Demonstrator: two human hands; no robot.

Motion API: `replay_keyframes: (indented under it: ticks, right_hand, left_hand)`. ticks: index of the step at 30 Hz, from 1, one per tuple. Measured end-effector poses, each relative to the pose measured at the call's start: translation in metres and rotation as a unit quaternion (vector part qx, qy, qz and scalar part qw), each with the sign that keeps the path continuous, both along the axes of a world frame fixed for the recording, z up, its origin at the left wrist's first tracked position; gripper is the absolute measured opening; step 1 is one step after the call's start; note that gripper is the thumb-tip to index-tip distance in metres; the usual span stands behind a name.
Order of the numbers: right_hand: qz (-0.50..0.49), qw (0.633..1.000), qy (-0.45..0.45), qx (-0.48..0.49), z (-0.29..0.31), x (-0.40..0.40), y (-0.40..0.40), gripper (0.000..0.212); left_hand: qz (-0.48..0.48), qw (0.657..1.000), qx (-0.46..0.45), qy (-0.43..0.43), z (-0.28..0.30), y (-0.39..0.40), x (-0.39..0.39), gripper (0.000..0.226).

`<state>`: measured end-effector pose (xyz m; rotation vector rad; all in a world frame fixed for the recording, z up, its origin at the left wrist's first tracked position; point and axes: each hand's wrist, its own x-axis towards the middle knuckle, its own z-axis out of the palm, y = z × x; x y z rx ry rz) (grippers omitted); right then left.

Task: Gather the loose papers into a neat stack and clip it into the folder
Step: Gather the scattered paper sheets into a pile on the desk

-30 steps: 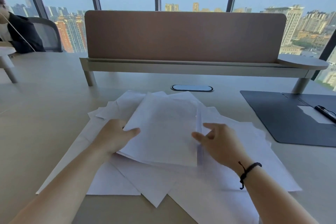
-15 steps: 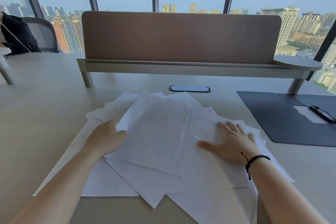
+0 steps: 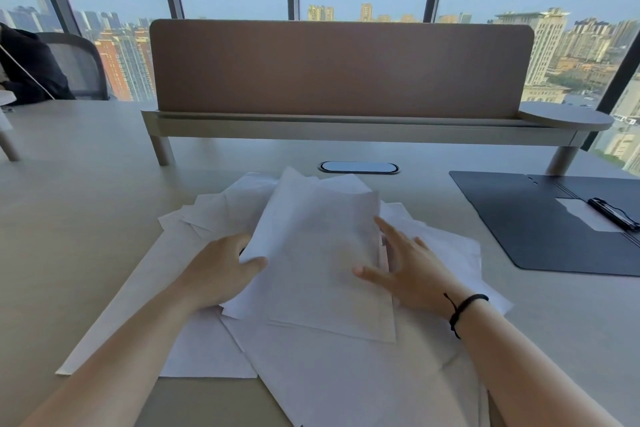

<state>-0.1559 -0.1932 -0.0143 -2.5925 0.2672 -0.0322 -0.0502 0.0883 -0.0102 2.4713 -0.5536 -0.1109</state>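
Head view: print on the loose papers (image 3: pixel 322 253) is too faint to read. The left hand (image 3: pixel 221 270) pinches the top sheets' left edge, thumb on top; the right hand (image 3: pixel 412 270) lies flat, fingers straight against their right edge. White sheets fan unevenly across the smooth beige desk (image 3: pixel 86 184). The dark matte folder (image 3: pixel 540 218) lies open, well apart at right, its black clip (image 3: pixel 613 213) near the frame edge.
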Motion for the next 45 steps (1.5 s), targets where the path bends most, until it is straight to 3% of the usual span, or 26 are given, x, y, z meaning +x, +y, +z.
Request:
replay_keyframes:
  ticks: [2,4,6,8,11,13,14,18,22,26,28,30,32,35,37,39,42,43,45]
  right_hand:
    - [-0.053,0.996,-0.059,0.04,0.0,0.0,-0.004,0.11]
    - [-0.134,0.986,-0.079,-0.057,0.007,-0.006,-0.01,0.094]
    - [-0.21,0.963,-0.057,-0.157,0.018,-0.02,-0.017,0.073]
    - [-0.232,0.957,0.022,-0.176,0.027,-0.031,-0.021,0.07]
    - [-0.183,0.951,0.171,-0.183,0.021,-0.038,-0.015,0.094]
    - [-0.147,0.954,0.205,-0.164,0.01,-0.032,-0.008,0.131]
    - [-0.127,0.959,0.202,-0.154,0.006,-0.027,-0.004,0.137]
    - [-0.036,0.985,0.11,-0.126,-0.001,-0.005,0.0,0.12]
    - [-0.049,0.997,-0.008,-0.064,0.0,0.008,0.005,0.087]
    - [-0.169,0.979,-0.118,-0.006,0.008,-0.002,-0.001,0.079]
    - [-0.239,0.965,-0.104,-0.03,0.011,-0.012,-0.016,0.083]
    - [-0.266,0.961,-0.068,0.02,0.014,-0.02,-0.03,0.093]
    - [-0.293,0.931,-0.105,0.192,0.021,-0.021,-0.037,0.096]
    - [-0.332,0.805,-0.167,0.463,0.036,-0.021,-0.032,0.086]
    - [-0.341,0.761,-0.163,0.527,0.042,-0.023,-0.031,0.067]
    - [-0.354,0.739,-0.158,0.551,0.041,-0.025,-0.034,0.031]
    - [-0.345,0.736,-0.169,0.557,0.035,-0.023,-0.03,0.026]
    - [-0.335,0.758,-0.173,0.532,0.03,-0.022,-0.027,0.031]
    - [-0.31,0.814,-0.178,0.458,0.018,-0.018,-0.021,0.06]
  left_hand:
    - [0.005,0.999,-0.03,0.028,0.002,0.0,0.001,0.014]
    - [0.053,0.994,-0.088,0.043,0.005,0.002,0.004,0.015]
    - [0.13,0.982,-0.133,0.03,0.006,0.003,0.008,0.02]
    - [0.182,0.973,-0.141,0.016,0.005,0.005,0.01,0.016]
    - [0.181,0.979,-0.096,0.024,0.001,0.007,0.012,0.016]
    - [0.147,0.988,-0.045,0.034,-0.002,0.008,0.013,0.013]
    - [0.135,0.99,-0.024,0.037,-0.002,0.009,0.015,0.012]
    - [0.116,0.991,-0.016,0.06,0.002,0.014,0.018,0.02]
    - [0.11,0.992,-0.044,0.049,0.004,0.012,0.014,0.023]
    - [0.152,0.986,-0.064,0.029,0.011,0.015,0.012,0.032]
    - [0.166,0.984,-0.061,0.03,0.013,0.019,0.013,0.036]
    - [0.17,0.983,-0.066,0.035,0.014,0.019,0.013,0.037]
    - [0.174,0.979,-0.093,0.048,0.013,0.016,0.014,0.035]
    - [0.17,0.976,-0.124,0.057,0.008,0.013,0.015,0.027]
    - [0.161,0.977,-0.126,0.053,0.005,0.011,0.015,0.028]
    - [0.157,0.979,-0.121,0.05,0.002,0.01,0.015,0.031]
    - [0.152,0.976,-0.141,0.059,0.003,0.008,0.015,0.036]
    - [0.15,0.975,-0.153,0.065,0.004,0.008,0.014,0.039]
    - [0.143,0.971,-0.175,0.079,0.004,0.007,0.013,0.042]
